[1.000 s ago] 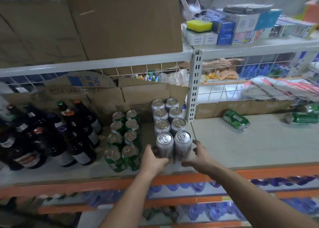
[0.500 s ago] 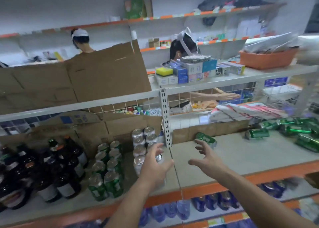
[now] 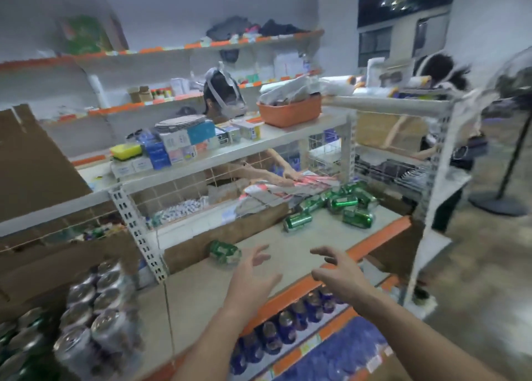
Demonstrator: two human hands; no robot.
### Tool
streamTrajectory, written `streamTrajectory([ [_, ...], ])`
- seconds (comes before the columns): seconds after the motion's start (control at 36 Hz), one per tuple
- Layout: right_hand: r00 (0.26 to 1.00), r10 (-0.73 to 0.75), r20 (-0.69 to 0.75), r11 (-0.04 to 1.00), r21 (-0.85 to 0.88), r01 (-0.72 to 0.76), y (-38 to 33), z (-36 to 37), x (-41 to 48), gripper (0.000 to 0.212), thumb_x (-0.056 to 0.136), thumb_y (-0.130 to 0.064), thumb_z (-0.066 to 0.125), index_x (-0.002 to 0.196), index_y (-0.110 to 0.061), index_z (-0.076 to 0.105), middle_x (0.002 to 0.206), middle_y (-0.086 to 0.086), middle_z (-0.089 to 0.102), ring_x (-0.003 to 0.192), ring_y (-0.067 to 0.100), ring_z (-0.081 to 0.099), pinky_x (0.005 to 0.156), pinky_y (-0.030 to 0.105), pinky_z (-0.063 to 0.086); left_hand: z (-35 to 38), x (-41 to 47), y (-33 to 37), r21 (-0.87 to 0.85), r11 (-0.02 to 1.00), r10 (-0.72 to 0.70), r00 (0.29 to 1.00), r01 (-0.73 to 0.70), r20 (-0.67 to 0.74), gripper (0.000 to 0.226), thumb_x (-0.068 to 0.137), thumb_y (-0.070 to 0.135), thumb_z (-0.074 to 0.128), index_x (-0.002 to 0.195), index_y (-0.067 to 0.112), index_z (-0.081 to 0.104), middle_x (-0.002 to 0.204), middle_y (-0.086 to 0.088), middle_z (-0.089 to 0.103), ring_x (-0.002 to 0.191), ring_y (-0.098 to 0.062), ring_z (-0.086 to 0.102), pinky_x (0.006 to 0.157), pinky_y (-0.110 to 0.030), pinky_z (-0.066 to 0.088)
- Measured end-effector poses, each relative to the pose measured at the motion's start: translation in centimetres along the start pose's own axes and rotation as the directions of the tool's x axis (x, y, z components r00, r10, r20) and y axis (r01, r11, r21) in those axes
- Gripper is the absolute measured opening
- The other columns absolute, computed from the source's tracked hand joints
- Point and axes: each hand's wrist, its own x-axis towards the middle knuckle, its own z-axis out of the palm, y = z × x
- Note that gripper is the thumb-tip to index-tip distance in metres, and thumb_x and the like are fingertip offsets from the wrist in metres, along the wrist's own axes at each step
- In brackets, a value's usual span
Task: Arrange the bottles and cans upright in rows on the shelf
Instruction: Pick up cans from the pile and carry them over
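Your left hand (image 3: 250, 277) and right hand (image 3: 338, 271) both hover over the shelf (image 3: 198, 294), fingers spread, holding nothing. One green can (image 3: 225, 252) lies on its side just beyond your left fingertips. A heap of toppled cans (image 3: 342, 205) lies well beyond your right hand. Upright silver cans (image 3: 98, 308) stand in rows left of your left hand.

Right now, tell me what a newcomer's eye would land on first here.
The left hand and right hand hover open over the grey shelf in the foreground. Just beyond the left hand a green can lies on its side, with a heap of toppled green cans at the shelf's far right. Silver cans stand upright in rows at lower left.
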Motion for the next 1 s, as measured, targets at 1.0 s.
streamTrajectory([
  [1.0, 0.985, 0.174, 0.016, 0.969, -0.182, -0.168, 3.6, 4.9, 24.8, 0.065, 0.081, -0.013, 0.074, 0.142, -0.022, 0.053, 0.146, -0.001, 0.053, 0.134, 0.017, 0.047, 0.097, 0.029, 0.039, 2.7, 24.5, -12.8, -0.051, 0.958, -0.273, 0.952, 0.282, 0.141, 0.046, 0.083, 0.027, 0.077, 0.124, 0.04, 0.059, 0.119, 0.011, 0.061, 0.104, 0.001, 0.056, 0.085, -0.031, 0.057],
])
